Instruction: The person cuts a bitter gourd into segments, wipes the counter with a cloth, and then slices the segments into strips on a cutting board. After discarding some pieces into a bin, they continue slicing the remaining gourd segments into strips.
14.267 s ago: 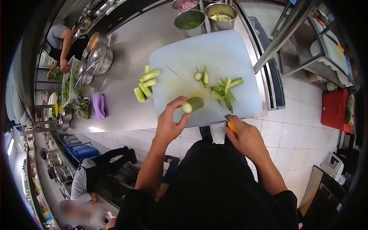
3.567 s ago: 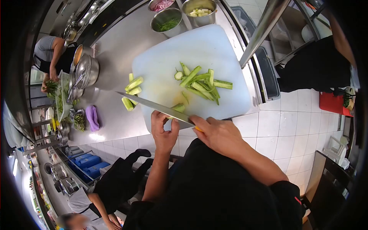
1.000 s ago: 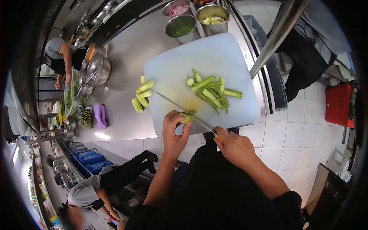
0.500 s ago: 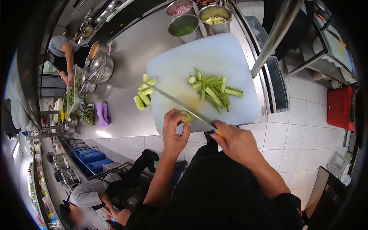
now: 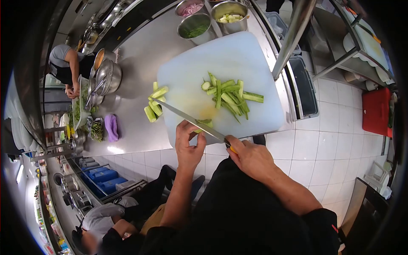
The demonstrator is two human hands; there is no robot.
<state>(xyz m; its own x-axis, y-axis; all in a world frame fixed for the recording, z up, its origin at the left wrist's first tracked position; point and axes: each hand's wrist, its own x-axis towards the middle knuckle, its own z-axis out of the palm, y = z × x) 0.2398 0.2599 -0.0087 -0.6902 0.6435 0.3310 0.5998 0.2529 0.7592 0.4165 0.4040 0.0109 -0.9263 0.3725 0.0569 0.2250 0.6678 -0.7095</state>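
My right hand is closed around the yellow handle of a long kitchen knife, its blade slanting up to the left over the near edge of a white cutting board. My left hand pinches a short green cucumber piece, and the blade crosses over it, partly hiding it and the fingertips. Further up the board lies a pile of cucumber peel strips. Several peeled cucumber chunks sit by the board's left edge, close to the knife tip.
Steel pots of sliced red onion, shredded greens and pale chunks stand beyond the board. Left are a purple cloth, metal bowls and a co-worker at a basket. Another person is low at left.
The whole view has shifted slightly, moving the board up and left in it. The blade now lies across the cucumber piece, with green showing beyond it. Both hands keep their hold.
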